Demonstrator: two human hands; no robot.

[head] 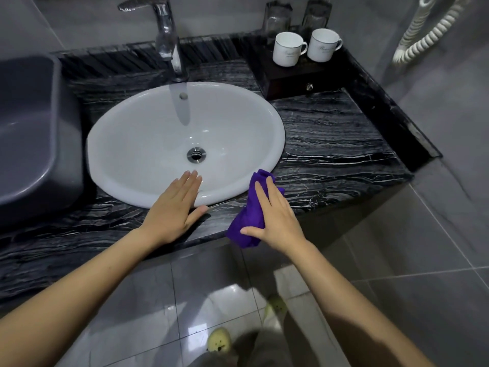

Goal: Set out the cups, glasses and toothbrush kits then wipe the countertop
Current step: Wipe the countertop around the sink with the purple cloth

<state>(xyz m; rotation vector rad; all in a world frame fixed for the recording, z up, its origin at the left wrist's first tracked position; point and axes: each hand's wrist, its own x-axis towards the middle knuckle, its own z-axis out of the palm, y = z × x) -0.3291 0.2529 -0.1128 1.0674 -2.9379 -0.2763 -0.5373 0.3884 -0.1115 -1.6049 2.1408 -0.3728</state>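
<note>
My right hand [275,218] presses a bunched purple cloth [250,215] onto the front edge of the black marble countertop [330,139], just right of the sink. My left hand [174,207] lies flat and open on the sink's front rim and the counter. Two white cups [287,49] [324,45] stand on a dark wooden drawer box [299,78] at the back right. Behind them are two clear glasses [277,18] [316,15] against the wall. No toothbrush kits are visible.
A white oval sink [137,144] with a chrome faucet [166,41] fills the counter's middle. A grey plastic tub [34,139] sits at the left. A white coiled cord [428,30] hangs on the right wall. Grey floor tiles and my slippers [219,340] lie below.
</note>
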